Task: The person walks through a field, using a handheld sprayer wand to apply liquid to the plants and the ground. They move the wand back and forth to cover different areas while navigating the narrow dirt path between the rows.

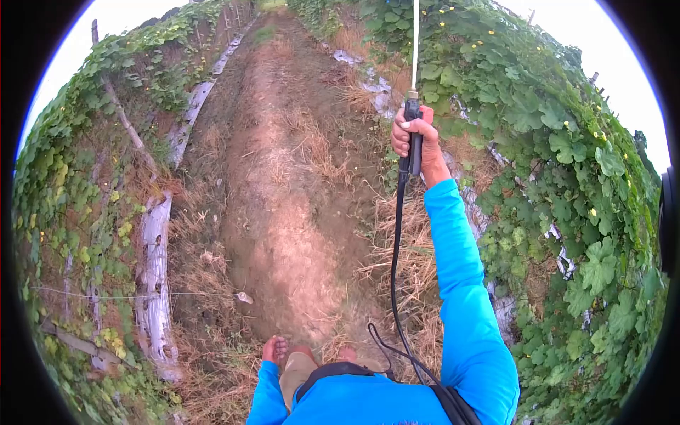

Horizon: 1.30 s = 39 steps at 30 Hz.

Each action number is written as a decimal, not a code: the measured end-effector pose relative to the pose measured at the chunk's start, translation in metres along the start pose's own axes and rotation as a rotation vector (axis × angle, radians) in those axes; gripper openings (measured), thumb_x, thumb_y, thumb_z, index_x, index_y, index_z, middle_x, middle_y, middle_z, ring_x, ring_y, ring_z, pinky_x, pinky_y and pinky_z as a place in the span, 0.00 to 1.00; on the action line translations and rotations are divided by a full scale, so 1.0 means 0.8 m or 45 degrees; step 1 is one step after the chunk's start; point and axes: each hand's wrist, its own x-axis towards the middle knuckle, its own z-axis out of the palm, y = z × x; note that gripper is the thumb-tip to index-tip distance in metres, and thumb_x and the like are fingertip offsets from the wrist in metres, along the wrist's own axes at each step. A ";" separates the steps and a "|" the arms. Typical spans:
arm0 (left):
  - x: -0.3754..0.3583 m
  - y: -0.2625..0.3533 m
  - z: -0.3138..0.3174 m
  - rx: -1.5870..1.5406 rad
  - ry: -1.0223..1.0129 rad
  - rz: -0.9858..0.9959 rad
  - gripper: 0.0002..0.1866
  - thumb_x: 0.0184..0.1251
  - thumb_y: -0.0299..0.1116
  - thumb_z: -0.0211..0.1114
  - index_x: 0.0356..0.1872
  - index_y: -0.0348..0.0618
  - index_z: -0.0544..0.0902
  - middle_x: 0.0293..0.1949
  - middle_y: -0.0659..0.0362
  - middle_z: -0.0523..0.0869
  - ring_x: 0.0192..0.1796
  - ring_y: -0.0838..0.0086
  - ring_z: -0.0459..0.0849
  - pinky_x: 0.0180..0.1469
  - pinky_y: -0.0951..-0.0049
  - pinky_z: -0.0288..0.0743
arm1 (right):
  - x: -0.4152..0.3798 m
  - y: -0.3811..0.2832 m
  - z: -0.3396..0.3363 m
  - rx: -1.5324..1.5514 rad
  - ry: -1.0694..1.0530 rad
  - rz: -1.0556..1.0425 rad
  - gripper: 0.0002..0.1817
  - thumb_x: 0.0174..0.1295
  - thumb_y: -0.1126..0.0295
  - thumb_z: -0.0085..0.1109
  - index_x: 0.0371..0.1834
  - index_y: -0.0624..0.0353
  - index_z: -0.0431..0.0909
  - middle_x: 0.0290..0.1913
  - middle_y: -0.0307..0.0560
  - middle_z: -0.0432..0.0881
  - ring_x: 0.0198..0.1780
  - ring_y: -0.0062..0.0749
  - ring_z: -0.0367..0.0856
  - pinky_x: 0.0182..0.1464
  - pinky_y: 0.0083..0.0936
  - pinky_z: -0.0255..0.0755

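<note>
My right hand, arm stretched forward in a bright blue sleeve, is wrapped around the black handle of a spray wand. From a brass-coloured fitting on the handle, the wand's pale thin tube points ahead past the top of the view. A black hose runs from the handle back down to my waist. My left hand hangs low beside my left thigh, its fingers curled in with nothing visible in them.
A bare dirt path runs ahead between two rows of leafy vines on supports. Silvery plastic sheeting edges the left row, with wooden poles there. A thin wire reaches toward the path. Dry straw lies along the right side.
</note>
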 end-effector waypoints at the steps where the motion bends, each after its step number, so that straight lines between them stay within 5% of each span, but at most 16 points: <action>1: 0.001 0.006 0.003 -0.029 0.010 -0.013 0.24 0.67 0.59 0.55 0.40 0.48 0.84 0.29 0.64 0.85 0.27 0.75 0.81 0.28 0.73 0.73 | 0.005 0.008 -0.001 0.002 -0.026 -0.008 0.11 0.53 0.67 0.56 0.31 0.56 0.64 0.20 0.37 0.64 0.17 0.22 0.64 0.16 0.19 0.64; 12: 0.073 0.041 0.035 0.046 -0.012 -0.141 0.22 0.68 0.55 0.54 0.40 0.47 0.84 0.31 0.62 0.85 0.29 0.75 0.80 0.32 0.71 0.73 | 0.030 0.078 -0.048 0.061 -0.120 -0.062 0.14 0.48 0.68 0.60 0.34 0.57 0.64 0.21 0.37 0.65 0.18 0.21 0.66 0.18 0.20 0.64; 18: 0.161 0.088 0.072 0.138 -0.099 -0.174 0.26 0.67 0.59 0.52 0.42 0.47 0.84 0.33 0.62 0.85 0.33 0.73 0.82 0.35 0.67 0.74 | 0.097 0.083 -0.055 -0.444 0.455 -0.280 0.11 0.53 0.70 0.60 0.32 0.58 0.66 0.19 0.36 0.67 0.16 0.18 0.65 0.17 0.17 0.60; 31: 0.348 0.264 0.085 0.171 -0.127 -0.089 0.25 0.67 0.60 0.51 0.41 0.50 0.84 0.33 0.63 0.86 0.33 0.74 0.83 0.34 0.67 0.73 | 0.338 0.081 -0.089 -0.792 0.592 -0.307 0.11 0.56 0.66 0.61 0.33 0.55 0.68 0.20 0.32 0.66 0.17 0.15 0.65 0.17 0.14 0.59; 35: 0.378 0.282 0.065 0.130 -0.142 -0.033 0.23 0.66 0.57 0.52 0.40 0.49 0.85 0.33 0.64 0.85 0.30 0.77 0.80 0.32 0.72 0.72 | 0.347 0.146 -0.081 -0.426 0.376 -0.157 0.14 0.56 0.64 0.60 0.38 0.55 0.66 0.23 0.34 0.66 0.19 0.17 0.66 0.18 0.15 0.61; 36: 0.381 0.288 0.063 0.144 -0.126 -0.101 0.24 0.66 0.57 0.51 0.42 0.49 0.85 0.34 0.64 0.86 0.31 0.76 0.81 0.32 0.70 0.72 | 0.345 0.169 -0.077 -0.274 0.403 -0.178 0.11 0.53 0.69 0.61 0.33 0.56 0.68 0.19 0.32 0.66 0.16 0.16 0.66 0.18 0.16 0.61; 39: 0.367 0.304 0.062 0.128 -0.039 -0.150 0.23 0.66 0.57 0.51 0.42 0.49 0.84 0.34 0.64 0.86 0.32 0.76 0.81 0.31 0.70 0.71 | 0.333 0.241 -0.088 -0.517 0.530 -0.138 0.11 0.51 0.72 0.62 0.32 0.56 0.67 0.20 0.33 0.68 0.17 0.17 0.66 0.18 0.17 0.61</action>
